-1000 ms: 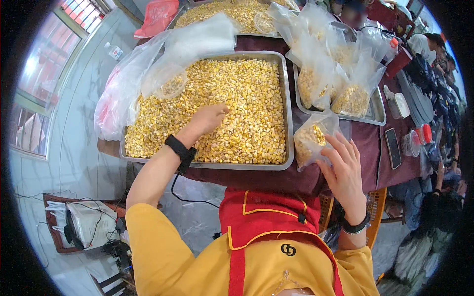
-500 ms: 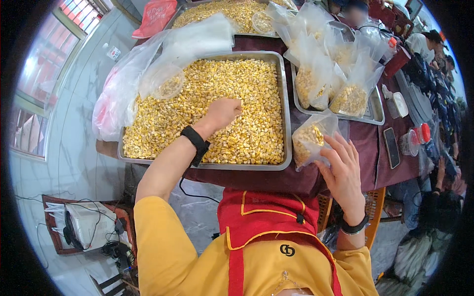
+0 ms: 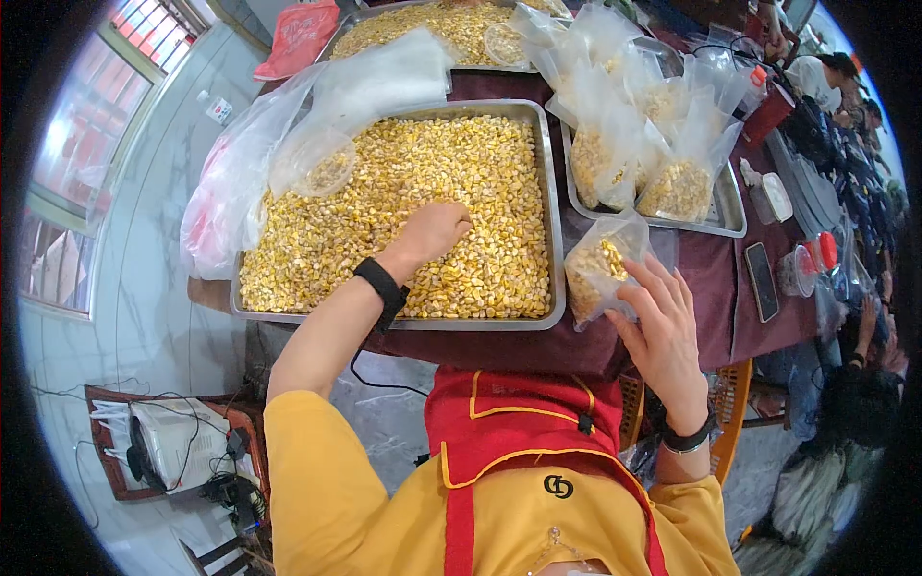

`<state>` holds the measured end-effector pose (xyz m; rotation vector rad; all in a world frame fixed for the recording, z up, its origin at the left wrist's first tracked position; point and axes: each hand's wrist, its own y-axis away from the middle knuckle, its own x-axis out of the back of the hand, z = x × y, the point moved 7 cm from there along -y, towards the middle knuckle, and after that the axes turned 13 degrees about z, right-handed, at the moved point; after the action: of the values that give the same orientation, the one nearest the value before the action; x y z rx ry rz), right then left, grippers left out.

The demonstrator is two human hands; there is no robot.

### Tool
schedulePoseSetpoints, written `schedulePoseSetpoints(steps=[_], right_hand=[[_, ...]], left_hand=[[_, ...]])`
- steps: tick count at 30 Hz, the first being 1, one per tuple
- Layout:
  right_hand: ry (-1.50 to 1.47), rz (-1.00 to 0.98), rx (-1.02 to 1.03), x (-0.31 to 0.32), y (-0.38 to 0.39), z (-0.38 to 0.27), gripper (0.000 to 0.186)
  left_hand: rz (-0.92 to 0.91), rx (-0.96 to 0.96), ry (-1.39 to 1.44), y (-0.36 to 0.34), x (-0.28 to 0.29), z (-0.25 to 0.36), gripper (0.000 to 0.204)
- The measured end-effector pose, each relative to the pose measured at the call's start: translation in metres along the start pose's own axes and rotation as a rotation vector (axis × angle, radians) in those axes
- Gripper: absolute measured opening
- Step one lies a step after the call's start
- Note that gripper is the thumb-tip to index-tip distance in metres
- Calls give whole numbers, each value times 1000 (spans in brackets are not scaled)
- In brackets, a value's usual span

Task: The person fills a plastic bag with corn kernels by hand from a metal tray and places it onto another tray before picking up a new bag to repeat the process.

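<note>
Yellow corn kernels [image 3: 480, 178] fill a wide metal tray [image 3: 555, 240] in front of me. Over the middle of the kernels is my left hand [image 3: 434, 233], its fingers curled together. Whether any kernels are inside them is hidden. Just right of the tray, a clear plastic bag of corn kernels [image 3: 591, 269] stands at the table's near edge. My right hand [image 3: 658, 322] grips the bag's right side with thumb and fingertips. A clear round plastic tub [image 3: 312, 163] rests on the kernels at the tray's upper left.
Several filled clear bags [image 3: 677, 187] crowd a smaller metal tray [image 3: 725, 230] at the right. Flat plastic bags [image 3: 384, 82] lie beyond the big tray, near a second corn tray [image 3: 413, 29]. A phone [image 3: 762, 283] and red-lidded jar [image 3: 797, 272] are at the far right.
My right fingers have shifted slightly on the bag, which has tipped a little. My left hand stays over the kernels, almost in the same spot.
</note>
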<state>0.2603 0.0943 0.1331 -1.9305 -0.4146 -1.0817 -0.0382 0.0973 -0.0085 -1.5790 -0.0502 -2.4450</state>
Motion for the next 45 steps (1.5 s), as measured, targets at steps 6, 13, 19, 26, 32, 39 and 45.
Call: schedulePoseSetpoints(steps=[6, 13, 19, 26, 32, 39, 45], right_hand=[[-2, -8, -9, 0, 1, 2, 29], [-24, -5, 0, -1, -1, 2, 29], [-12, 14, 1, 2, -1, 0, 24], [-18, 28, -12, 6, -2, -4, 21], [-22, 26, -14, 6, 1, 1, 22], [-24, 30, -14, 5, 4, 6, 21], [-15, 8, -9, 4, 1, 3, 20]], left_hand=[[140, 84, 76, -3, 8, -10, 25], [123, 184, 240, -4, 34, -8, 28], [143, -189, 570, -1, 105, 159, 18], [111, -602, 160, 8, 78, 226, 16], [195, -504, 428, -4, 98, 220, 20], [-123, 3, 513, -35, 53, 96, 26], [-112, 57, 206, -10, -20, 17, 23]])
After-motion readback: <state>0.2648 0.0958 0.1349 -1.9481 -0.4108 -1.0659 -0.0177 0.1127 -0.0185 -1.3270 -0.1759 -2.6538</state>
